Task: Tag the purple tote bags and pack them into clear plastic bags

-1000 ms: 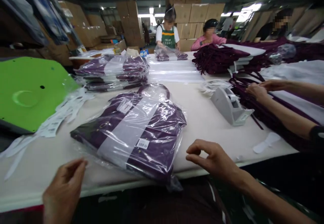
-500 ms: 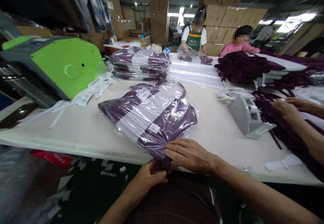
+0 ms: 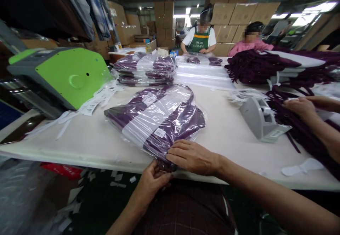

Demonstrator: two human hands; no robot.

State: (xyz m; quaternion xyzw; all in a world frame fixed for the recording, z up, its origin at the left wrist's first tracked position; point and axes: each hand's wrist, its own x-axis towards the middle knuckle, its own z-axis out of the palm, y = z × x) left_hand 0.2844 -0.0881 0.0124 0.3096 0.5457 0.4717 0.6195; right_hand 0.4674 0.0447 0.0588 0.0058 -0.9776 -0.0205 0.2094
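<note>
A folded dark purple garment in a clear plastic bag lies on the table, with a pale strip across it and a small barcode label near its front. My left hand is at the table's front edge, its fingers curled round the near end of the bag. Flat on the bag's near corner rests my right hand, its fingers stretched out and side by side. The fingertips of my left hand are partly hidden by the bag and the table edge.
A green and grey machine stands at left beside paper tags. Behind lies a stack of bagged garments. At right are a grey tape dispenser, purple garments and a co-worker's hands. Two people work across the table.
Both my hands have shifted slightly left along the bag's near end, the left one also a little upward. The bag stays almost in place. The person in the green apron has straightened somewhat.
</note>
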